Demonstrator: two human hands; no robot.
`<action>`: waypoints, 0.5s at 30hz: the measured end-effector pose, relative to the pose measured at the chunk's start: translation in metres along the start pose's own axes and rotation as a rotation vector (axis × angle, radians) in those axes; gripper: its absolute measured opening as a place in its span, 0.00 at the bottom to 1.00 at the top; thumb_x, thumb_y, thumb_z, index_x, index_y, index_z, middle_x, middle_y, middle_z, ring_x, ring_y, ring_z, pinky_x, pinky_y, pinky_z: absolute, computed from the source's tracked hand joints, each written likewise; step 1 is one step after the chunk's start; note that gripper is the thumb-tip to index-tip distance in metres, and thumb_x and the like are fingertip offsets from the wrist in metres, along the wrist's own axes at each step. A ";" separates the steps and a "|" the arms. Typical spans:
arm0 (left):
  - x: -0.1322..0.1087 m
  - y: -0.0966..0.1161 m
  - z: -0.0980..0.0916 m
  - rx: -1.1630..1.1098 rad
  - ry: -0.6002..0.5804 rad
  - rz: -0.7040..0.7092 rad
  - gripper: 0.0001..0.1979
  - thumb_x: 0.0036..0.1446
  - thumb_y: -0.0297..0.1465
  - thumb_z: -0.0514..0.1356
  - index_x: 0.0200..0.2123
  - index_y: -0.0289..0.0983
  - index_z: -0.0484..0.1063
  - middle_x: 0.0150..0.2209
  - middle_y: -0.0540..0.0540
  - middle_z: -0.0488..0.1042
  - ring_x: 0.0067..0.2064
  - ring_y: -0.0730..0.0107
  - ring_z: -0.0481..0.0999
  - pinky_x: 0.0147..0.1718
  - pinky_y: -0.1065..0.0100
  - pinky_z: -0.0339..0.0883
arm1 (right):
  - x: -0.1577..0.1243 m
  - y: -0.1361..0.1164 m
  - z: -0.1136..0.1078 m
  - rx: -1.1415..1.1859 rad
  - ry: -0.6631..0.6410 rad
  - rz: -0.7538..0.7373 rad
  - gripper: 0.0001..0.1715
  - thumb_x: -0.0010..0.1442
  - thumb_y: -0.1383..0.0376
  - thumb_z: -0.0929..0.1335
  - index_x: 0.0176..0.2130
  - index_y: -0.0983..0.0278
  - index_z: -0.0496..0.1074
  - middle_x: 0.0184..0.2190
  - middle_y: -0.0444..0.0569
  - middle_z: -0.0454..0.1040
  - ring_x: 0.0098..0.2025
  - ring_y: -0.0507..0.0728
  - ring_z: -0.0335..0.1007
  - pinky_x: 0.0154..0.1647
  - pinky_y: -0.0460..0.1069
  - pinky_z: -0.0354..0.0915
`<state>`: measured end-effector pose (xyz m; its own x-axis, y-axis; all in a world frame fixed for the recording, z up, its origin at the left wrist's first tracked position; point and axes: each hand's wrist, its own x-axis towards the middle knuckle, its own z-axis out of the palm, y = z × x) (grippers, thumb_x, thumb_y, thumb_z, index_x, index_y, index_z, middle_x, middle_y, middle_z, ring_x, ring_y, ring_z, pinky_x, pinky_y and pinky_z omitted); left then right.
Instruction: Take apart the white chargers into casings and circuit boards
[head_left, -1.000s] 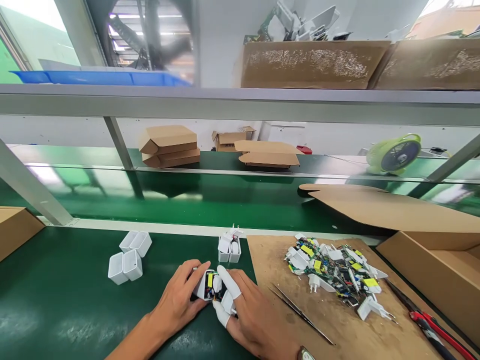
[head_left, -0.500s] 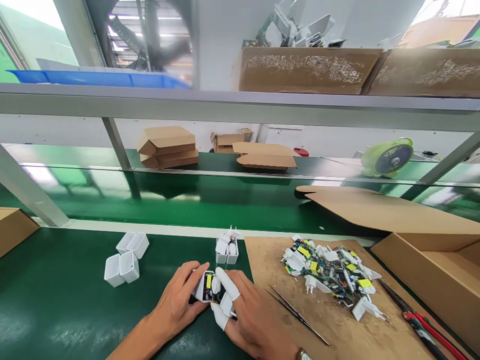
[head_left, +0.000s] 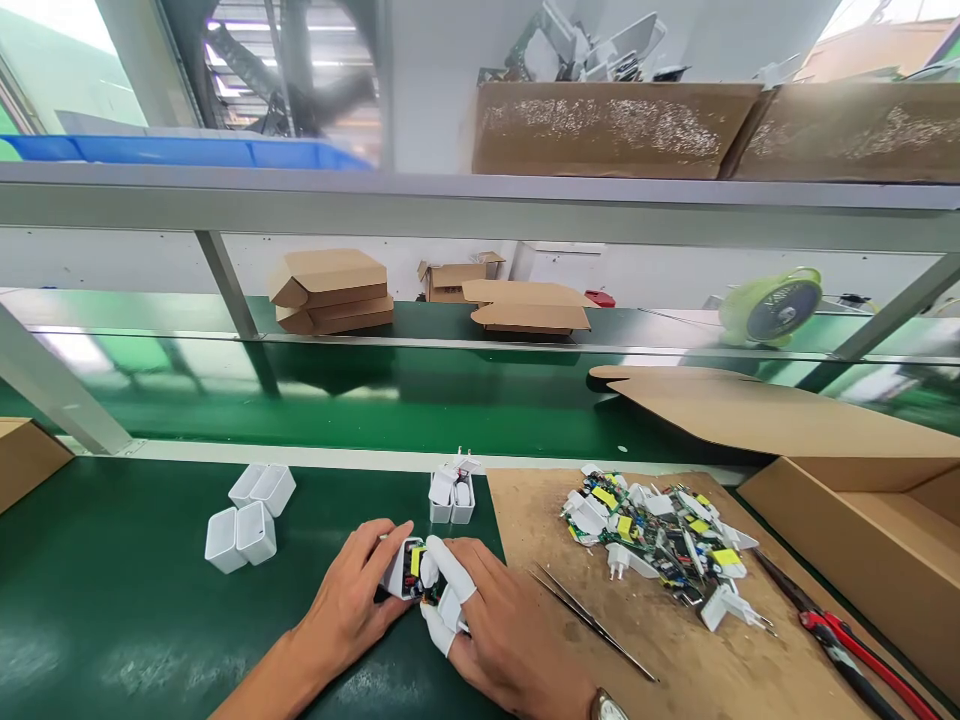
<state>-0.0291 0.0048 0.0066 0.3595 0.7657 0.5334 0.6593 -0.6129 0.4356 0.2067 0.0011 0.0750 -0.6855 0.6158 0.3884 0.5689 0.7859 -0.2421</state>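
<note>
My left hand (head_left: 358, 585) is closed around a white plastic charger housing (head_left: 395, 570), thumb and fingers on its sides. At the housing's right end a charger circuit board (head_left: 415, 562) shows, with a yellow-wrapped part and dark components. My right hand (head_left: 499, 625), white finger covers on its thumb and forefinger, pinches a white plug piece (head_left: 451, 608) beside the board. Whether that piece is joined to the board is hidden by the fingers. Behind the hands stand two white housings (head_left: 451, 512) filled with white plug parts. Several white housings (head_left: 255, 533) sit at the left.
On a brown board (head_left: 540, 510) at the right lie tweezers (head_left: 592, 622), a pile of charger circuit boards (head_left: 660, 530) and red-handled pliers (head_left: 832, 630). An open cardboard box (head_left: 847, 540) borders it. Behind runs a green belt (head_left: 450, 400); a shelf edge (head_left: 450, 205) crosses above.
The view has shifted slightly. The board between my hands has turned a little, and its yellow part looks narrower. Both hands keep their hold.
</note>
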 end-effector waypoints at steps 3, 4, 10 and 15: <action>0.000 0.000 0.000 -0.005 -0.001 0.006 0.32 0.67 0.26 0.58 0.71 0.42 0.55 0.55 0.35 0.68 0.53 0.51 0.75 0.50 0.53 0.77 | 0.001 -0.001 -0.002 -0.013 -0.010 -0.012 0.38 0.49 0.79 0.64 0.60 0.71 0.65 0.54 0.61 0.73 0.54 0.67 0.70 0.52 0.60 0.76; 0.001 0.001 0.000 -0.007 -0.002 0.007 0.32 0.67 0.26 0.58 0.71 0.42 0.55 0.55 0.35 0.68 0.53 0.51 0.75 0.49 0.53 0.78 | 0.001 -0.001 -0.003 -0.016 -0.017 -0.013 0.38 0.48 0.79 0.64 0.59 0.71 0.66 0.55 0.61 0.73 0.54 0.67 0.70 0.53 0.60 0.76; 0.001 0.002 0.001 -0.008 -0.010 0.001 0.32 0.66 0.25 0.59 0.70 0.42 0.56 0.56 0.35 0.68 0.53 0.51 0.76 0.50 0.53 0.78 | -0.002 0.000 -0.003 -0.031 -0.043 -0.024 0.36 0.47 0.78 0.64 0.56 0.70 0.68 0.56 0.62 0.73 0.57 0.68 0.69 0.56 0.61 0.74; 0.003 0.003 0.001 0.003 -0.001 0.008 0.30 0.66 0.26 0.60 0.69 0.40 0.58 0.55 0.35 0.69 0.52 0.51 0.76 0.50 0.53 0.78 | -0.002 0.002 -0.001 -0.022 -0.033 -0.029 0.41 0.44 0.78 0.63 0.59 0.70 0.67 0.56 0.61 0.73 0.57 0.68 0.69 0.57 0.61 0.74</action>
<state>-0.0256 0.0049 0.0089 0.3657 0.7609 0.5361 0.6585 -0.6185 0.4287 0.2095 0.0011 0.0749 -0.7164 0.5942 0.3657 0.5578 0.8026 -0.2112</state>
